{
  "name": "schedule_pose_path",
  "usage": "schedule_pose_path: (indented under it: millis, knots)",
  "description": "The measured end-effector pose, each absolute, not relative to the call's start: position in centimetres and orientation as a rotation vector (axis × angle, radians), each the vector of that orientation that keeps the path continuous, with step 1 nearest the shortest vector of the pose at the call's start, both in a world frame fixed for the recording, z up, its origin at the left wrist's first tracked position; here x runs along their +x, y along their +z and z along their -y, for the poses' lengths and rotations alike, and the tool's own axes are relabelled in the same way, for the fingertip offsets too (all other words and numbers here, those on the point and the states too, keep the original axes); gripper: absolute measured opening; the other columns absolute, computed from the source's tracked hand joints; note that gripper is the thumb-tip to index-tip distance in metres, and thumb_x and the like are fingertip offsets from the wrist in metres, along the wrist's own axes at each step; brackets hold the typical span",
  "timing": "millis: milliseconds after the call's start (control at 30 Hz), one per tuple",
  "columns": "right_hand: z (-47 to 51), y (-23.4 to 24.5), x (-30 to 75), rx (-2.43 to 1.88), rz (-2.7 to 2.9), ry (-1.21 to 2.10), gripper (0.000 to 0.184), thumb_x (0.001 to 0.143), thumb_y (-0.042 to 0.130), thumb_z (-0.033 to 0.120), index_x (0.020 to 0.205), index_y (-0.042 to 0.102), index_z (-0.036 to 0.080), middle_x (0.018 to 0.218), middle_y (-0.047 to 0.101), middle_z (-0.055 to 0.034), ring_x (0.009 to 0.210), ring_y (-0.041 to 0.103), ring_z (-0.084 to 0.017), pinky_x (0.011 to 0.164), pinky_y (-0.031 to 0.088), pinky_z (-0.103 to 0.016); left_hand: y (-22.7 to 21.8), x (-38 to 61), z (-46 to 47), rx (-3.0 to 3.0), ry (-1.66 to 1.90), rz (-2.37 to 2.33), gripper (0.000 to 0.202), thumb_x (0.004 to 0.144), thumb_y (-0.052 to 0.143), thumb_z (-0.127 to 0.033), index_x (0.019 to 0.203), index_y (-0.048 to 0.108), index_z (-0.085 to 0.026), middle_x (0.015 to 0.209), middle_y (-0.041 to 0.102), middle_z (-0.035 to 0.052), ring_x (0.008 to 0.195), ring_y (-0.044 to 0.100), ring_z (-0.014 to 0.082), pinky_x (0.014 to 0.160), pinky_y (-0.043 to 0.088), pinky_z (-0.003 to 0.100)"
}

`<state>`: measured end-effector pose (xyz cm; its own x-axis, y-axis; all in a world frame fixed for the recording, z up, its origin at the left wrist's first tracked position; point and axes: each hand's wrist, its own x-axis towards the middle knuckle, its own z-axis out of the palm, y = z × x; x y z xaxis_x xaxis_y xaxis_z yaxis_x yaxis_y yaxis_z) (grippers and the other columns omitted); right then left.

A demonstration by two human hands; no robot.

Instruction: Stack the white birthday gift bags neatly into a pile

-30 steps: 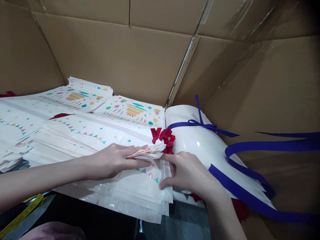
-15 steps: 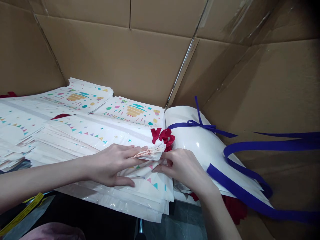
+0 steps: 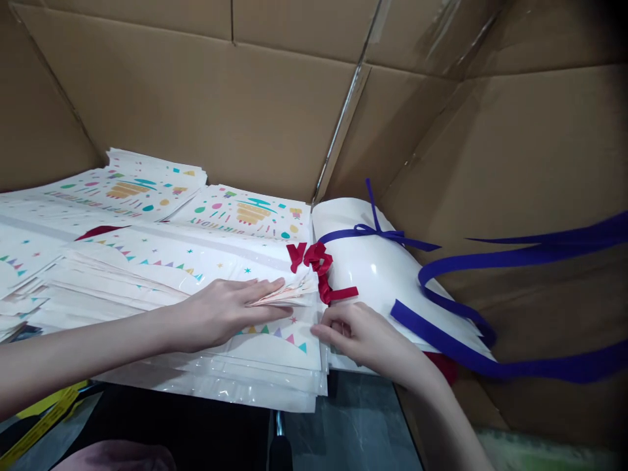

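A stack of white sheets (image 3: 275,363) printed with coloured bunting lies inside a big cardboard box (image 3: 275,104). My left hand (image 3: 226,311) lies flat on the stack, fingers stretched out and holding up the corner of several upper sheets (image 3: 289,294). My right hand (image 3: 363,337) is curled at the stack's right edge, its fingertips pinching the edge of a lower sheet. A red ribbon (image 3: 321,271) sticks out just above my right hand.
A rolled white bundle (image 3: 373,268) tied with a blue ribbon (image 3: 373,232) lies to the right, with long blue ribbon (image 3: 466,356) trailing over it. More birthday-print sheets (image 3: 245,216) lie behind and to the left. A dark floor (image 3: 353,432) shows below.
My right hand slid down and right along the stack's edge, uncovering a red ribbon tail. My left hand flattened onto the sheets, thumb no longer tucked under. The view shifted slightly.
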<state>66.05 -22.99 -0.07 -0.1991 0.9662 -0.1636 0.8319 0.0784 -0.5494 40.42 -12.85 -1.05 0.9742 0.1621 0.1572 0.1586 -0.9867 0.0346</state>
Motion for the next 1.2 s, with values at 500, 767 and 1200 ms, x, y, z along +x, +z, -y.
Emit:
schedule_pose_path:
  millis: [500,767,1200]
  knots:
    - [25.7,-2.5,64.9,-1.536,1.161,1.016,0.042,0.087,0.051,0.058,0.074,0.049,0.018,0.061,0.048,0.0055,0.039,0.038,-0.004,0.039,0.030,-0.019,-0.7,40.8,13.3,3.050,0.324,-0.261,0.045,0.099,0.036,-0.020,0.144,0.037,-0.025,0.149,0.038,0.0064,0.134,0.042,0.0228,0.105,0.044,0.040]
    - [28.3,-4.4,64.2,-1.657,1.186,0.896,0.037,0.082,0.062,0.051,0.070,0.053,0.017,0.059,0.044,0.0045,0.046,0.038,-0.007,0.042,0.027,-0.020,-0.7,40.7,13.2,3.010,0.388,-0.230,0.046,0.097,0.037,-0.019,0.143,0.039,-0.025,0.150,0.037,0.0058,0.135,0.041,0.0233,0.106,0.043,0.040]
    - [27.8,-4.2,63.8,-1.474,1.002,1.186,0.042,0.082,0.059,0.058,0.074,0.048,0.018,0.056,0.052,0.0056,0.037,0.036,-0.004,0.039,0.024,-0.018,-0.8,40.6,12.9,3.051,0.369,-0.218,0.048,0.099,0.034,-0.019,0.146,0.032,-0.025,0.151,0.035,0.0043,0.136,0.040,0.0222,0.105,0.044,0.038]
